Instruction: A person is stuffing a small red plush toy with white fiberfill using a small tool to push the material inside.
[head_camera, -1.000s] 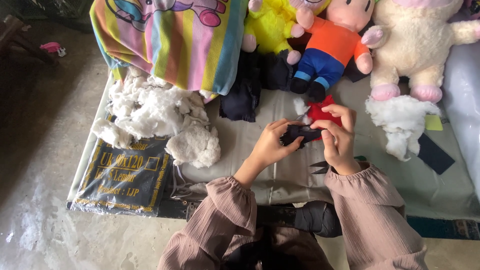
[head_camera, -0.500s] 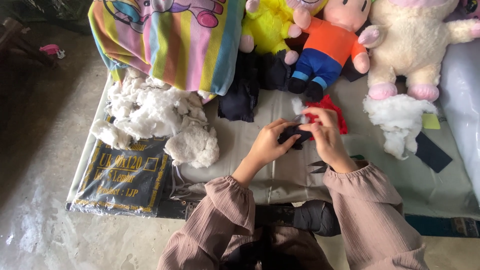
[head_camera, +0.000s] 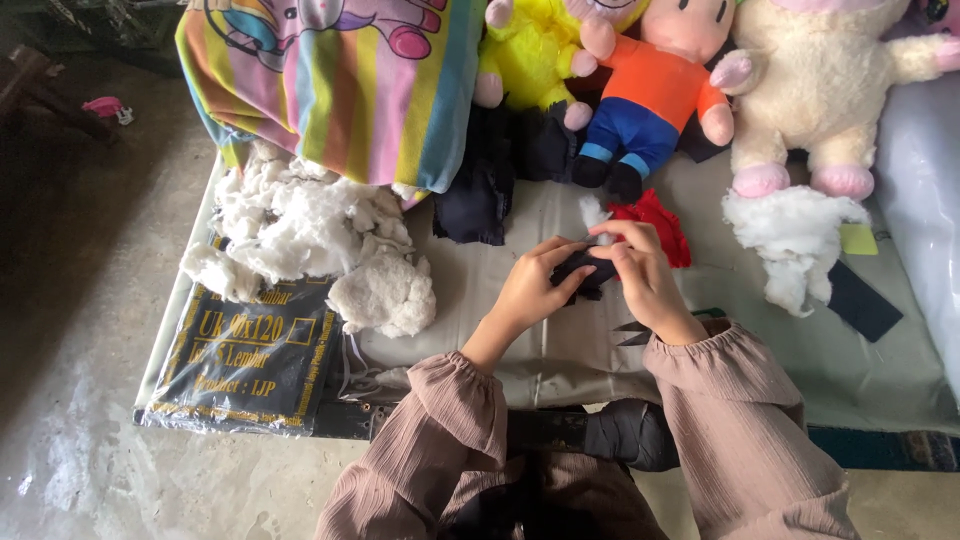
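Observation:
My left hand (head_camera: 527, 290) and my right hand (head_camera: 640, 272) meet over a small black fabric piece (head_camera: 583, 268), both gripping it. The fingertips of my right hand pinch a tuft of white stuffing (head_camera: 596, 213) at the top of the piece. A red cloth piece (head_camera: 655, 220) lies just behind my right hand. Both sleeves are dusty pink. How the black piece is shaped is mostly hidden by my fingers.
A heap of white stuffing (head_camera: 300, 225) lies at the left, another clump (head_camera: 795, 230) at the right. Plush toys (head_camera: 650, 90) and a striped cushion (head_camera: 330, 80) line the far edge. A black plastic-wrapped packet (head_camera: 245, 360) sits at front left on the grey mat (head_camera: 560, 350).
My hands have drawn closer together on the black piece, and the right hand's fingers have moved up to its top with a bit of white stuffing.

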